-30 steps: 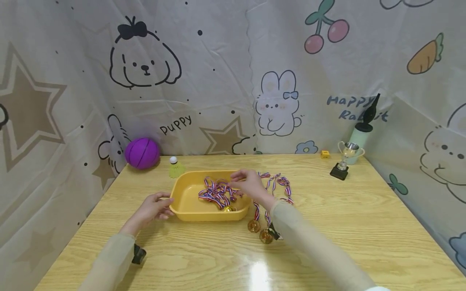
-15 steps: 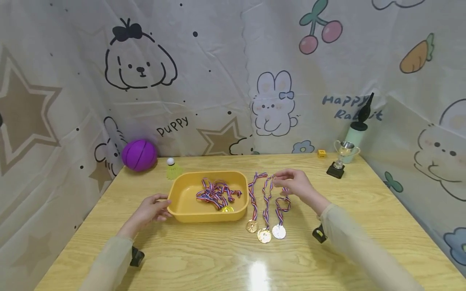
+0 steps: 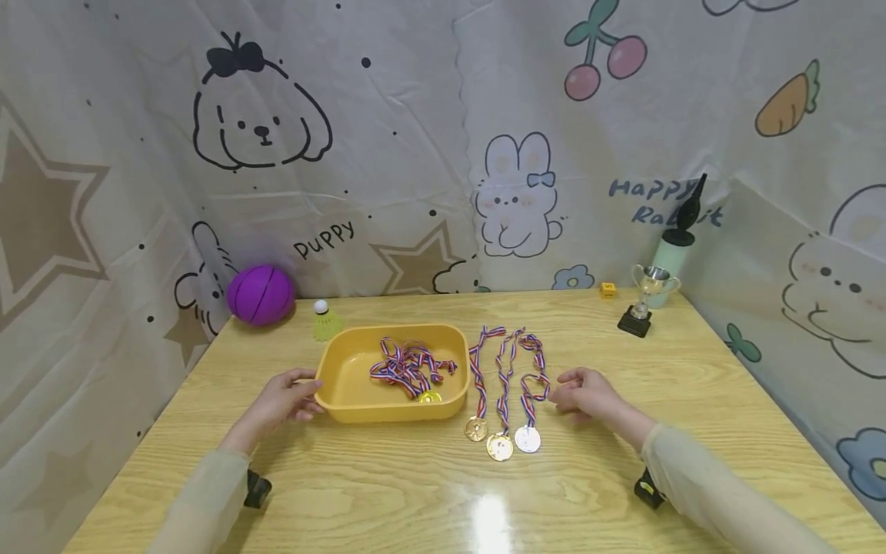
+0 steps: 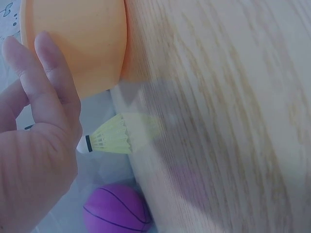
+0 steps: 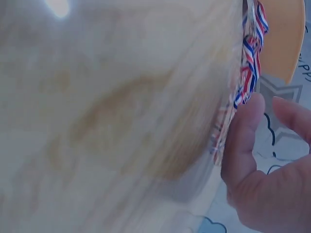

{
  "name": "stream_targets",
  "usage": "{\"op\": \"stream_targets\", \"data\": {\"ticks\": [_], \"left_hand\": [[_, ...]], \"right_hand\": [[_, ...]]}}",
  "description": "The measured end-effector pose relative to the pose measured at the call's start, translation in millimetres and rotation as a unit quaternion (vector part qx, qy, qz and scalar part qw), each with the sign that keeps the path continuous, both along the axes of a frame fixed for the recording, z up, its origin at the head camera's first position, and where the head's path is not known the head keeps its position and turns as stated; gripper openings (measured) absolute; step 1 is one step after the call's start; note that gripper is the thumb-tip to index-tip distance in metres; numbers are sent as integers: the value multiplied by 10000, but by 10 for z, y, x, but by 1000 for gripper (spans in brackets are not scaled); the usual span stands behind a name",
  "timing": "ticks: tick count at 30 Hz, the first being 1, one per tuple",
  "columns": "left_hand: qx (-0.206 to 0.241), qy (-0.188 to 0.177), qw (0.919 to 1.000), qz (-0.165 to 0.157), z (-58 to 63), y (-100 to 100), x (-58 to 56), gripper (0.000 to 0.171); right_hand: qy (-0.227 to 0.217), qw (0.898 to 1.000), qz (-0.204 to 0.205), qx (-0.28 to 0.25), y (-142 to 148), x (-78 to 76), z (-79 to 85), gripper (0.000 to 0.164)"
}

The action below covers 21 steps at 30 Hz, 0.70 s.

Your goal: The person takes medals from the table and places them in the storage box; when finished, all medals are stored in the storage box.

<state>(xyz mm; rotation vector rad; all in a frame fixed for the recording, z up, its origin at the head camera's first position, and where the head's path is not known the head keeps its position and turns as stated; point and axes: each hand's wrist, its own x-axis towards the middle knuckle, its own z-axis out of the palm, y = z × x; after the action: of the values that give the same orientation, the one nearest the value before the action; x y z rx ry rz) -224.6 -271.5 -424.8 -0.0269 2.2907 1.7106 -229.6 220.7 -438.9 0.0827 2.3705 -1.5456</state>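
My left hand [image 3: 287,398] is at the left end of a yellow plastic tub [image 3: 339,413], its fingertips right at the rim. From the left wrist, two fairly straight fingers [image 4: 56,73] overlap the tub's outer wall. A heap of striped ribbons [image 3: 408,369] and one gold medal [image 3: 430,397] lie inside. Right of the tub are a bronze-toned medal [image 3: 476,428], a gold medal [image 3: 500,446] and a silver medal [image 3: 527,439], ribbons stretched away toward the wall. Beside the silver medal's ribbon [image 3: 536,369], my right hand [image 3: 588,394] holds nothing, thumb and finger apart.
A yellow shuttlecock [image 3: 325,323] and a purple ball [image 3: 261,295] sit at the back left. Toward the back right stand a small trophy cup [image 3: 647,300], a pale green bottle-like object with a black top [image 3: 674,250] and a yellow cube [image 3: 607,290].
My right hand has moved from over the tub to the ribbons' far ends, then nearer and right, off the silver medal's ribbon. The left hand stays at the tub.
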Motion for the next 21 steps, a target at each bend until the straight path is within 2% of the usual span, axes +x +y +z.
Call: {"op": "stream_targets", "data": {"ticks": [5, 10, 21], "left_hand": [[-30, 3, 10000, 14, -16, -4, 0, 54], [-38, 18, 10000, 24, -16, -5, -2, 53], [-57, 8, 10000, 62, -16, -3, 2, 53]], "right_hand": [[-189, 9998, -29, 72, -71, 44, -34, 57], [-188, 9997, -38, 145, -170, 59, -34, 56], [-219, 9973, -312, 627, -273, 1, -80, 39]]}}
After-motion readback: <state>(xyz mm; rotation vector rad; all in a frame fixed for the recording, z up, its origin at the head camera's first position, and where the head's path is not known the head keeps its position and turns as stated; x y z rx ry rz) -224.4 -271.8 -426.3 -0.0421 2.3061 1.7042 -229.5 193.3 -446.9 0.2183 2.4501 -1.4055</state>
